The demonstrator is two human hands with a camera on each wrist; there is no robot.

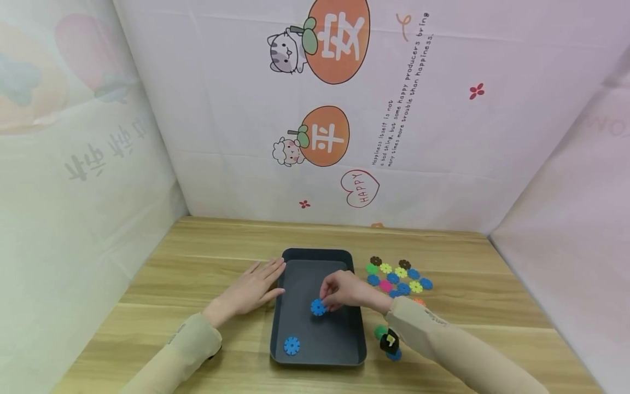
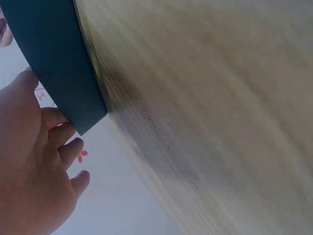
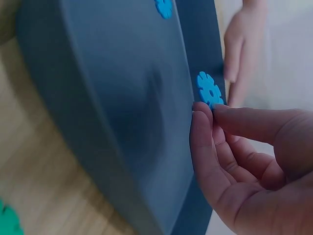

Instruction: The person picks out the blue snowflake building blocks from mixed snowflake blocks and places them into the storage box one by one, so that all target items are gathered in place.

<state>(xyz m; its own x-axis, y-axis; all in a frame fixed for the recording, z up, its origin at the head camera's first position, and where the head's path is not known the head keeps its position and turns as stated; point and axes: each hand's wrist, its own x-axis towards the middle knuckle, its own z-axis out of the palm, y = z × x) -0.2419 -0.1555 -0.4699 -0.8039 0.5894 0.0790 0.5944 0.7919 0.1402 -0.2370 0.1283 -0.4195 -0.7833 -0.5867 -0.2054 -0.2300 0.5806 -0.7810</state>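
Right hand [image 1: 345, 289] is pinching a blue disc [image 1: 316, 310] over the tray [image 1: 325, 342], straight-fingered left hand [image 1: 250, 289] touching its rim, another disc [image 1: 288, 345] lying inside, lower centre, loose pieces [image 1: 391, 277] remaining right.

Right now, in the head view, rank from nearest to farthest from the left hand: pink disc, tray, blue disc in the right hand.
1. Tray: its left rim is by the left hand.
2. Blue disc: over the tray, in the right hand.
3. Pink disc: on the table, right of the tray.
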